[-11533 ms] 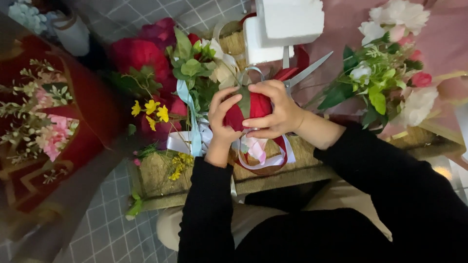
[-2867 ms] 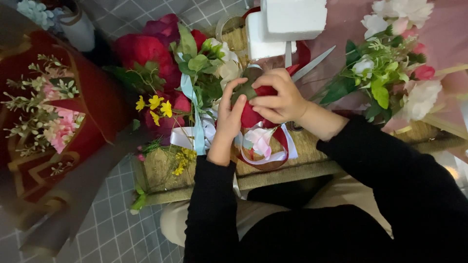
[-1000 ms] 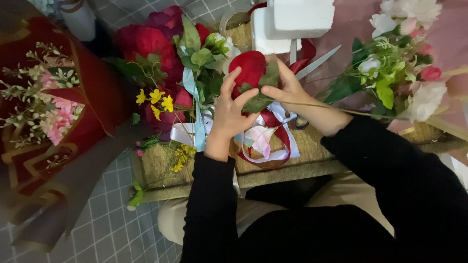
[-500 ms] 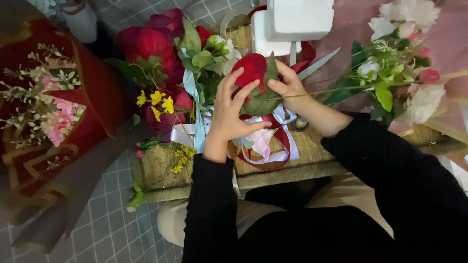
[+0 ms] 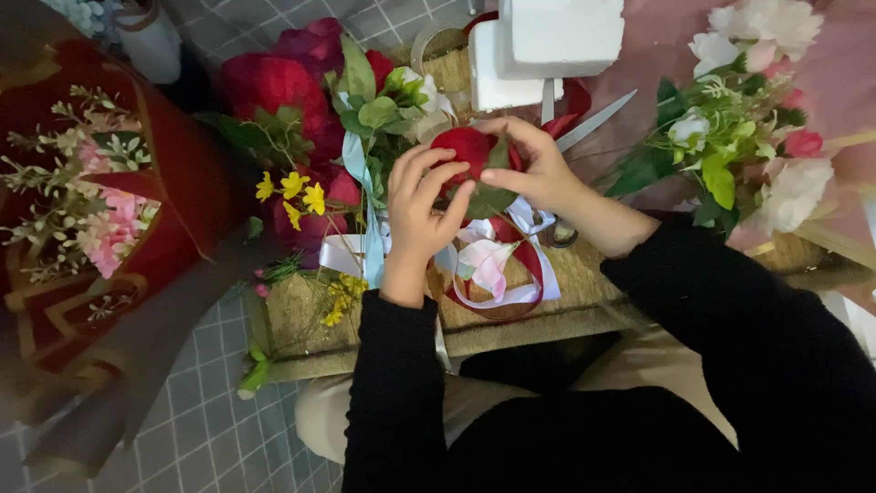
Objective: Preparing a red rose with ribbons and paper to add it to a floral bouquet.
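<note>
On the woven tabletop (image 5: 584, 274), a red rose (image 5: 467, 148) is gripped by the left hand (image 5: 422, 205) and right hand (image 5: 534, 169); petals are best pressed gently, evenly

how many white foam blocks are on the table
2. One white foam block lies at the top edge of the view, resting on the second foam block just below and left of it, above the hands. More may lie beyond the frame.
</note>
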